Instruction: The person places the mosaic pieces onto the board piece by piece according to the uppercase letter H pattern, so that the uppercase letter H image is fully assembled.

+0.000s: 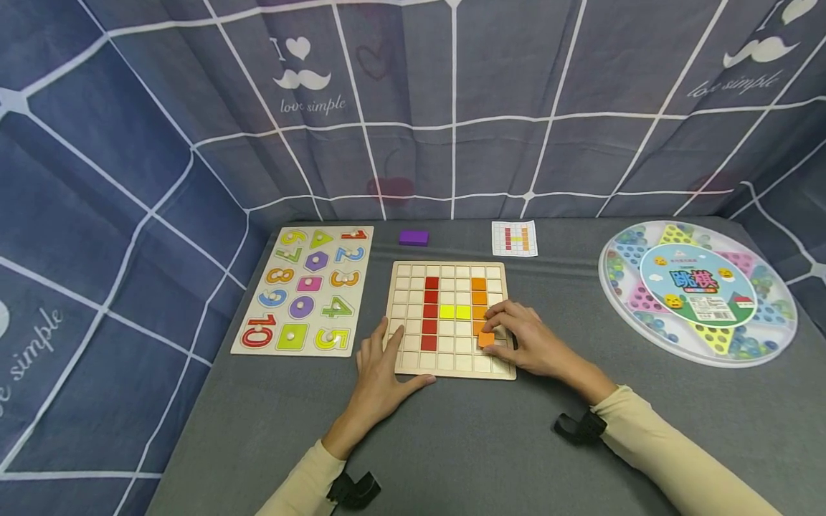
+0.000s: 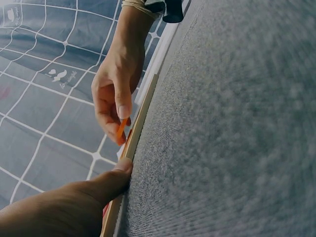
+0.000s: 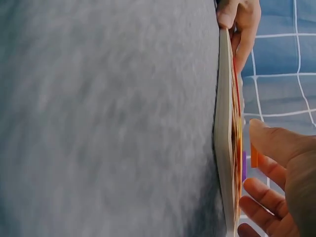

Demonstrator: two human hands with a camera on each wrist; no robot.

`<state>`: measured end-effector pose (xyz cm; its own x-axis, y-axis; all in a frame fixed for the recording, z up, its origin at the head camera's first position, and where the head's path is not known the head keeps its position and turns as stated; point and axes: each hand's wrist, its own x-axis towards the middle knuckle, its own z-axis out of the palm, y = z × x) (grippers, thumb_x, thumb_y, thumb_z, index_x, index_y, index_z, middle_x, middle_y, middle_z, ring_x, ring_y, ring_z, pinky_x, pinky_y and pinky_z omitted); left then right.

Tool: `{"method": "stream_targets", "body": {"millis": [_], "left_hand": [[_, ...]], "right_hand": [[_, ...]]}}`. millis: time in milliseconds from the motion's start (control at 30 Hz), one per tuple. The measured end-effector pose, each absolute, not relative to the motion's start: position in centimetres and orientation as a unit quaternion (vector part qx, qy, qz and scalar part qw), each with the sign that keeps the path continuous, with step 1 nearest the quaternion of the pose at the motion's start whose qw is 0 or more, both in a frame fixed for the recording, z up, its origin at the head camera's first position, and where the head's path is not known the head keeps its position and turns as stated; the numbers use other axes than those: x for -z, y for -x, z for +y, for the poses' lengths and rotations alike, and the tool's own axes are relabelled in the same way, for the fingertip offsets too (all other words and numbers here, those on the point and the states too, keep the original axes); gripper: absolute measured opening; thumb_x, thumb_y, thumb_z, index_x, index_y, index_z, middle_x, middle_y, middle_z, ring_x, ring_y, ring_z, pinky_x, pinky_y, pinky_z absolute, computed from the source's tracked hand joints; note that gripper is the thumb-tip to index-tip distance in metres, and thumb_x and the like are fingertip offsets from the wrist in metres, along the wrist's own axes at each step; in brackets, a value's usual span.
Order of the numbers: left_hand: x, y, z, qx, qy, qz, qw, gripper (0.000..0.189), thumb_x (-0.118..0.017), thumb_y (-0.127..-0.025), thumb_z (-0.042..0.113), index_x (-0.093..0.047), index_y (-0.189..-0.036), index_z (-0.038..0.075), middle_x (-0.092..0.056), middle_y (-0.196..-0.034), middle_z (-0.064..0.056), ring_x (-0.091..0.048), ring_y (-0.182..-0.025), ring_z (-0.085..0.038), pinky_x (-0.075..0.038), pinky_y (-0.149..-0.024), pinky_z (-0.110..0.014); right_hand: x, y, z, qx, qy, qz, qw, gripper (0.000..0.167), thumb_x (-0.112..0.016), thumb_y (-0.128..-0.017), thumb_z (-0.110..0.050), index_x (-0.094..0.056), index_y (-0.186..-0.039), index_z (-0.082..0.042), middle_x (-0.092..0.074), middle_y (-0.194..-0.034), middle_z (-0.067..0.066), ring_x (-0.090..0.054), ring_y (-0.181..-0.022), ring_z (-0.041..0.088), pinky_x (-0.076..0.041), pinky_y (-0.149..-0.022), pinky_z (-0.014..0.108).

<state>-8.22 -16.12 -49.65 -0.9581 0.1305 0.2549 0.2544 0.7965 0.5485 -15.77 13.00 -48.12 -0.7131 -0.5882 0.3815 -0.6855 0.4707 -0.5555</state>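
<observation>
A wooden grid board (image 1: 452, 373) lies on the grey surface between both hands. A column of red tiles (image 1: 430, 311) and a column of orange tiles (image 1: 479, 297) fill some of its squares, with two yellow tiles (image 1: 454, 312) bridging them. My right hand (image 1: 532, 340) pinches a loose orange tile (image 1: 486, 340) between thumb and finger, over the lower end of the orange column. In the right wrist view, that tile stands on edge beside the board. My left hand (image 1: 381, 376) rests along the board's left side, fingers spread, thumb (image 2: 121, 170) at the front edge.
Left of the board lies a number and shape puzzle (image 1: 297, 344). Behind it are a purple block (image 1: 414, 238) and a small card (image 1: 514, 251) printed with a coloured grid pattern. A round Chinese checkers box (image 1: 698, 292) lies at the right. Patterned cloth (image 1: 400, 158) hangs behind.
</observation>
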Motion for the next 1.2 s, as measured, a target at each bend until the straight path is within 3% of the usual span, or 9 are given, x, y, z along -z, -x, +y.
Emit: {"method": "stream_targets", "body": {"millis": [633, 900, 1033, 1133, 1200], "left_hand": [[49.5, 8.5, -16.2, 0.309, 0.100, -0.940, 0.105, 0.100, -0.086, -0.068, 0.051, -0.044, -0.145, 0.003, -0.025, -0.156, -0.024, -0.034, -0.121, -0.037, -0.025, -0.094, -0.050], [49.4, 8.5, -16.3, 0.311, 0.100, -0.939, 0.105, 0.100, -0.086, -0.068, 0.050, -0.044, -0.146, 0.003, -0.024, -0.157, -0.025, -0.034, -0.120, -0.037, -0.024, -0.094, -0.050], [49.4, 8.3, -16.2, 0.310, 0.100, -0.940, 0.106, 0.100, -0.086, -0.067, 0.049, -0.045, -0.145, 0.002, -0.025, -0.156, -0.025, -0.035, -0.120, -0.037, -0.025, -0.094, -0.050], [49.5, 8.1, -16.1, 0.305, 0.100, -0.941, 0.108, 0.100, -0.087, -0.066, 0.050, -0.046, -0.144, 0.002, -0.027, -0.155, -0.025, -0.035, -0.119, -0.036, -0.026, -0.092, -0.048], [49.5, 8.1, -16.1, 0.302, 0.101, -0.941, 0.110, 0.101, -0.087, -0.066, 0.050, -0.046, -0.144, 0.002, -0.027, -0.155, -0.025, -0.036, -0.118, -0.036, -0.026, -0.090, -0.047]], "right_hand": [[48.6, 15.9, 12.2, -0.358, -0.376, -0.852, 0.066, 0.027, -0.083, -0.077, -0.022, -0.068, -0.099, -0.017, -0.059, -0.118, 0.005, -0.053, -0.113, 0.026, -0.031, -0.087, 0.042], [48.9, 16.1, 12.4, -0.412, -0.352, -0.840, 0.022, 0.028, -0.082, -0.079, -0.021, -0.067, -0.103, -0.017, -0.058, -0.123, 0.004, -0.050, -0.119, 0.027, -0.029, -0.094, 0.046], [49.1, 16.2, 13.0, -0.485, -0.342, -0.805, -0.012, 0.027, -0.078, -0.082, -0.006, -0.066, -0.106, -0.009, -0.057, -0.125, 0.013, -0.048, -0.122, 0.030, -0.028, -0.106, 0.031], [48.8, 16.2, 13.3, -0.516, -0.337, -0.787, -0.033, 0.028, -0.074, -0.082, 0.003, -0.065, -0.108, -0.001, -0.055, -0.126, 0.021, -0.047, -0.123, 0.033, -0.026, -0.107, 0.015], [48.8, 16.2, 13.5, -0.512, -0.338, -0.789, -0.036, 0.028, -0.073, -0.083, 0.004, -0.064, -0.109, 0.000, -0.054, -0.127, 0.022, -0.047, -0.123, 0.033, -0.025, -0.106, 0.011]]}}
